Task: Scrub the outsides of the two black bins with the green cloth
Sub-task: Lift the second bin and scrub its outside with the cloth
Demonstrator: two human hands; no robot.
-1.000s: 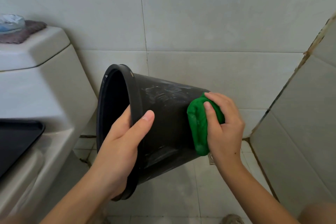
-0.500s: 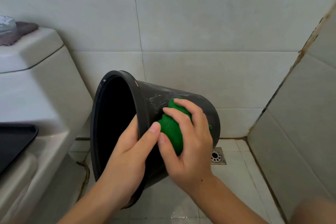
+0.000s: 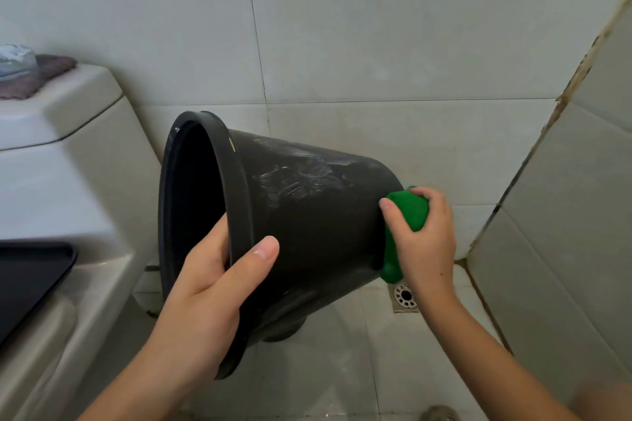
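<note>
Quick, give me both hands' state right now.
Left hand: grips the black bin at its rim.
Right hand: grips the green cloth against the bin's base end.

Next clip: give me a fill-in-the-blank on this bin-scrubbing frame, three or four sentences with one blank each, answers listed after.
1. The left hand grips the black bin by its ____.
2. The right hand presses a ____ cloth against the bin's bottom end.
3. The bin is held tipped on its side, with its opening toward the ____.
4. In the floor just below the cloth sits a metal ____.

Answers: rim; green; toilet; drain
</note>
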